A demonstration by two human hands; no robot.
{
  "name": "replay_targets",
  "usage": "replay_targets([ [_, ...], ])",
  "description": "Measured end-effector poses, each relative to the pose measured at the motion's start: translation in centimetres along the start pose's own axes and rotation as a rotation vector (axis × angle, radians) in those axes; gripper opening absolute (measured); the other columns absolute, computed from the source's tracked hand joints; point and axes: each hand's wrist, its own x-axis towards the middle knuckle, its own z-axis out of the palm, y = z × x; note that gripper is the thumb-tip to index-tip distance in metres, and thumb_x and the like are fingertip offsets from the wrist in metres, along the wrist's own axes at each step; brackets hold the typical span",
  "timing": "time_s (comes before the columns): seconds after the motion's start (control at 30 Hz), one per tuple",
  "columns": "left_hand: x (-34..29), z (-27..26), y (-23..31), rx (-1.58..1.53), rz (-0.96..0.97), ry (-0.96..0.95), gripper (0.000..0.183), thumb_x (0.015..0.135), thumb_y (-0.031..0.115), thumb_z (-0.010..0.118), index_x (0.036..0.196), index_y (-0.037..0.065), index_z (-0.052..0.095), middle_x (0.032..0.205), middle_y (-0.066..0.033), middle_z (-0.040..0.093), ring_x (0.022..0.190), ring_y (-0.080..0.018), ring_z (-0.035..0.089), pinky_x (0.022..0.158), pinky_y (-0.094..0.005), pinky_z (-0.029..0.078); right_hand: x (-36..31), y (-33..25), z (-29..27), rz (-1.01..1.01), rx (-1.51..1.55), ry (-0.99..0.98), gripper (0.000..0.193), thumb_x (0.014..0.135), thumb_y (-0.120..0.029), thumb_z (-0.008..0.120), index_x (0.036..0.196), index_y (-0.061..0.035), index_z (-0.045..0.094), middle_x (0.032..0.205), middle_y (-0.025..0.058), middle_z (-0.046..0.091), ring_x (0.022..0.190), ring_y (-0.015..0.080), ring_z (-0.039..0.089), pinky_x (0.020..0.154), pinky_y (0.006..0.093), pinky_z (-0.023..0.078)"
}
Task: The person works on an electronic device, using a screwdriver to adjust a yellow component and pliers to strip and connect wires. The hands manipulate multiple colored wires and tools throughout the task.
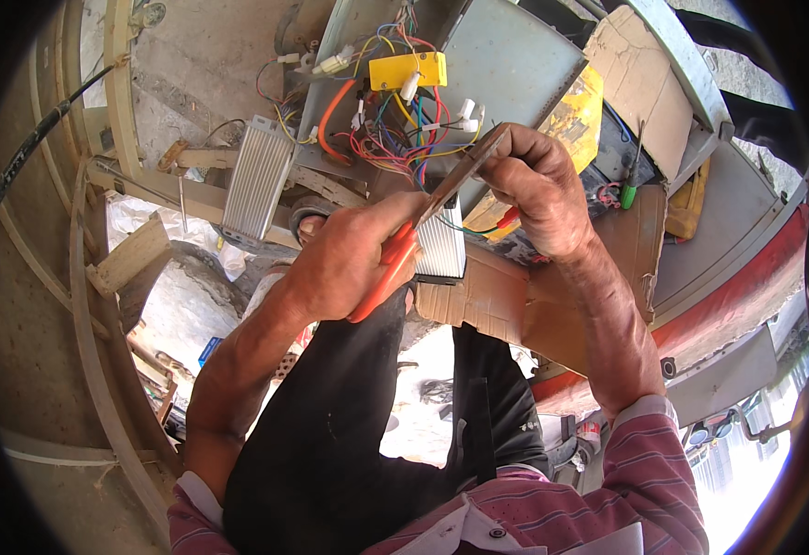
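1. Gripping the red handles of a pair of pliers (427, 208), the person's left hand (344, 264) is clenching tight around them, with the metal nose angling up and to the right.
2. Their right hand (534, 185) is closing its fingers near the tip of the pliers, pinching something thin there; I cannot tell exactly which wire it is holding.
3. The pliers are sitting between the two hands, just below a tangle of coloured wires (400, 125) that is hanging out of an open grey metal housing (506, 65).
4. A yellow connector block (407, 70) is sitting at the top of that tangle, with white plugs dangling near it.
5. A ribbed silver box (256, 176) is hanging to the left of the wires, and a second ribbed box (441, 250) is showing just behind the left hand.
6. Brown cardboard (552, 296) is lying under the right wrist, touching the forearm.
7. A green-handled screwdriver (630, 190) is resting to the right of the right hand.
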Motion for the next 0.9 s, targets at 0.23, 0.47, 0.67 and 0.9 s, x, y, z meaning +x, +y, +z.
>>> replay_targets([
  [0.23,-0.1,0.2,-0.2,-0.148,0.001,0.007,0.038,0.094,0.008,0.068,0.131,0.001,0.063,0.086,-0.0182,0.069,0.075,-0.0321,0.072,0.071,-0.0404,0.056,0.3,0.3,-0.7,0.043,0.138,-0.049,0.011,0.094,-0.01,0.063,0.092,-0.0025,0.07,0.079,-0.0046,0.063,0.072,0.0035,0.052,0.065,0.0235,0.044],
  [0.47,-0.2,-1.0,-0.2,-0.1,-0.038,-0.079,0.051,0.092,0.003,0.069,0.142,-0.003,0.057,0.095,-0.0101,0.072,0.087,-0.0183,0.072,0.081,-0.0332,0.059,0.2,0.2,-0.7,0.05,0.146,-0.053,0.013,0.095,-0.012,0.061,0.094,-0.0018,0.07,0.079,-0.0055,0.061,0.07,0.0029,0.049,0.063,0.0228,0.042],
  [0.67,-0.3,-0.6,-0.5,-0.018,0.01,-0.016,0.052,0.093,0.002,0.069,0.142,-0.004,0.055,0.093,-0.0116,0.071,0.084,-0.0212,0.071,0.081,-0.0357,0.058,0.0,-0.1,-0.6,-0.007,-0.018,-0.016,0.019,0.099,-0.017,0.062,0.097,-0.0012,0.071,0.082,-0.0044,0.065,0.074,0.0036,0.052,0.066,0.0243,0.044],
  [0.9,-0.1,-0.2,-1.3,0.168,0.12,0.131,0.048,0.092,0.0,0.07,0.138,-0.004,0.057,0.088,-0.0142,0.067,0.077,-0.0275,0.069,0.074,-0.039,0.056,0.2,-0.2,-0.6,-0.008,-0.127,-0.056,0.023,0.1,-0.021,0.063,0.1,-0.0013,0.073,0.078,-0.0055,0.061,0.073,0.0035,0.052,0.066,0.0252,0.046],
])
